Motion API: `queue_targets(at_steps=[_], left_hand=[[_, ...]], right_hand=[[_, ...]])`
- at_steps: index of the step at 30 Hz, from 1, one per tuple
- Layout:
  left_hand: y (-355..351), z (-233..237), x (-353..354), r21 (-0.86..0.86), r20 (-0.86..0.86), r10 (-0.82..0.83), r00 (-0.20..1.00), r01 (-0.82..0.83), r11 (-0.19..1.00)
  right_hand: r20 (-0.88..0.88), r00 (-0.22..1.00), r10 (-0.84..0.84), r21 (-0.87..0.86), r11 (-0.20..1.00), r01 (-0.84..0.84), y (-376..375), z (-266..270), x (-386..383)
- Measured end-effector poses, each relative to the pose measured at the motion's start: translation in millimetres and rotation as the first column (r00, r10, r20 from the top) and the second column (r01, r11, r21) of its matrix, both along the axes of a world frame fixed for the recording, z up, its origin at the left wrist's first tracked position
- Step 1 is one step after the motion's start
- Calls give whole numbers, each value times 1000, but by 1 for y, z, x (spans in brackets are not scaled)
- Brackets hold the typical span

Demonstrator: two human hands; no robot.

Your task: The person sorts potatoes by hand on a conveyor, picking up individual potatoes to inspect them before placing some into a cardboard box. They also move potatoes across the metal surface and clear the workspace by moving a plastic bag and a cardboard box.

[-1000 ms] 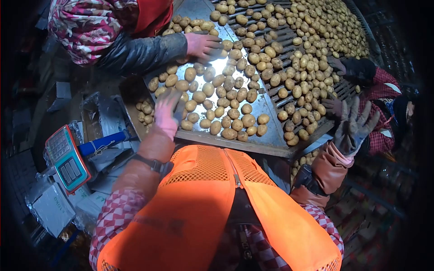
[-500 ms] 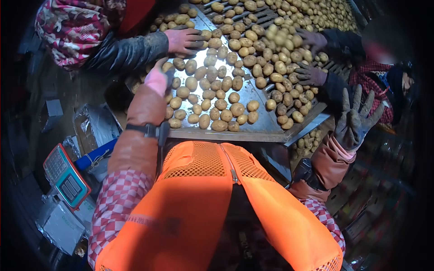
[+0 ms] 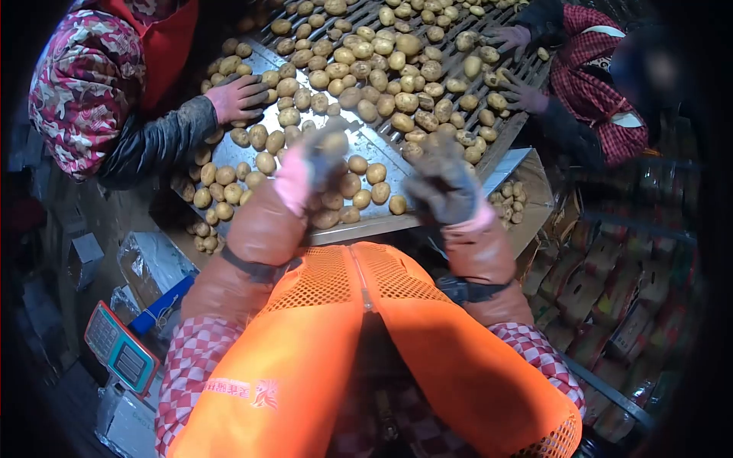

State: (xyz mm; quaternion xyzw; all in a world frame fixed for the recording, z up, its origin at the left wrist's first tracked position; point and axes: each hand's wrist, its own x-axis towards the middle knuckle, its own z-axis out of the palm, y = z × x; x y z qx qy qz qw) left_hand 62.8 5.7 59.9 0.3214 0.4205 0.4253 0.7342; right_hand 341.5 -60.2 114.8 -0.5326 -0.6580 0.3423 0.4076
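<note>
My left hand (image 3: 317, 164), in a dirty glove with a pink cuff, is over the metal sorting surface (image 3: 385, 145). A potato (image 3: 333, 142), smeared by motion like the hand, shows at its fingers and appears gripped. Several more potatoes (image 3: 350, 185) lie just beside and below this hand. My right hand (image 3: 445, 185), in a grey soiled glove, is above the surface's right front edge. Its fingers are blurred, and I cannot make out anything in them.
A co-worker's gloved hand (image 3: 238, 99) rests by potatoes at the left. Across the slatted rack (image 3: 519, 84), another co-worker's two hands (image 3: 523, 95) are among potatoes. A box of potatoes (image 3: 527, 195) stands below at right. A scale (image 3: 122, 347) is at lower left.
My left hand has moved right from the surface's left edge to over its middle. My right hand, earlier raised with fingers spread at the right, has come left to the front edge. Potatoes have shifted.
</note>
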Motion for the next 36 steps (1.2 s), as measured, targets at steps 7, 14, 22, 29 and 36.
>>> queue_targets(at_steps=[7, 14, 22, 29, 36], left_hand=[[19, 7, 19, 325, -944, 224, 242, 798, 507], [-23, -48, -74, 366, -922, 384, 55, 451, 814], [-78, -50, -62, 255, -950, 310, -23, 514, 819], [-94, -48, -62, 185, -945, 284, -163, 450, 874], [-92, -44, -60, 186, -952, 274, -132, 462, 867]], right_hand=[[-495, 652, -575, -844, 496, -204, 21, -23, -11], [270, 869, -415, -513, 701, 495, 27, -8, 66], [288, 955, -77, -528, 819, 225, 75, -60, 43], [849, 517, 109, -355, 842, 406, 163, -4, 64], [845, 319, 429, -502, 842, 198, 173, -24, 88]])
